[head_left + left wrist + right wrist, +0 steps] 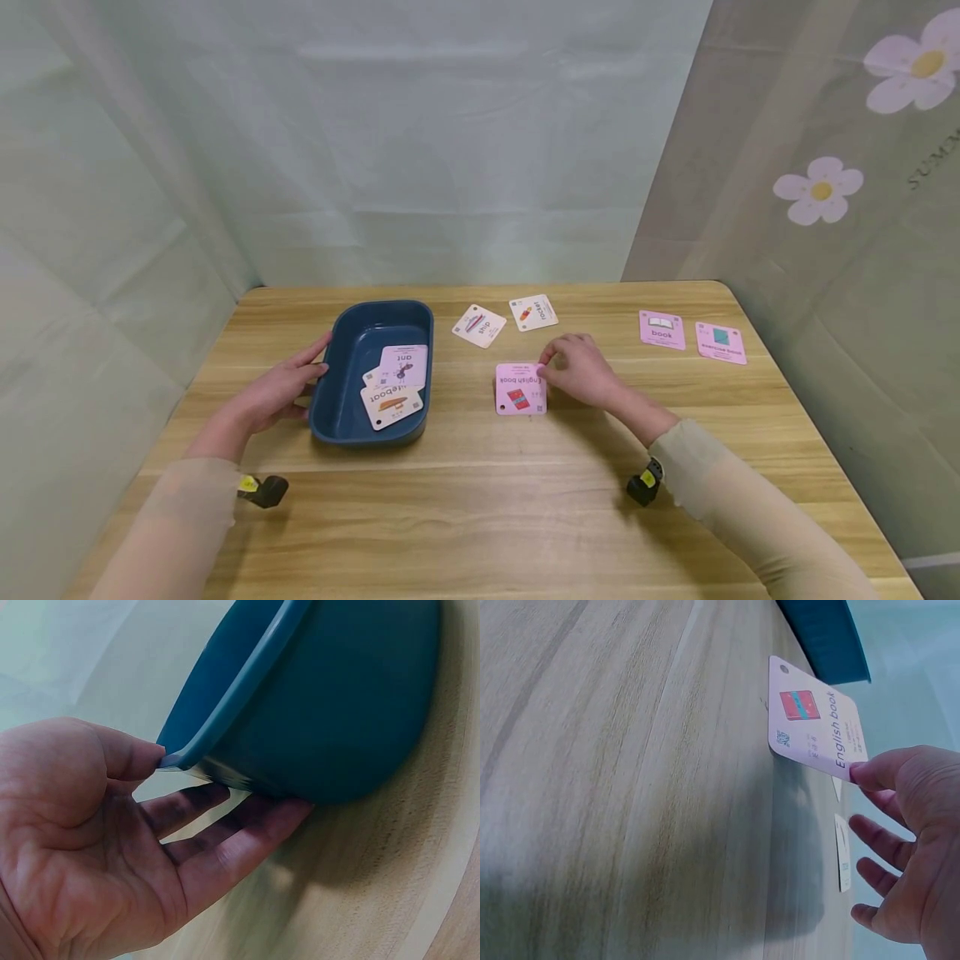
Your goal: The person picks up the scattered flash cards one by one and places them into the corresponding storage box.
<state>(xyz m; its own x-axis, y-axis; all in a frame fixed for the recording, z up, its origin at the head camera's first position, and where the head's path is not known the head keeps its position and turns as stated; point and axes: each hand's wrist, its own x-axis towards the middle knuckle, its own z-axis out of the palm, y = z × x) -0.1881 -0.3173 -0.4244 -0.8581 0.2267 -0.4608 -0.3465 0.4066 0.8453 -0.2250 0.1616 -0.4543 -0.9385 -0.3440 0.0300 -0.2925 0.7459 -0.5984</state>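
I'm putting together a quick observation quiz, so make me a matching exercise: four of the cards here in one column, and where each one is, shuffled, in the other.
Cards
1. English book card
2. Ant card
3. Ship card
4. Book card

Places
A. Inside the blue bin
B. Next to another pink card, on the right side of the table
C. Pinched by the right hand
D. Between the bin and the rocket card

Pairs: 1-C, 2-A, 3-D, 4-B
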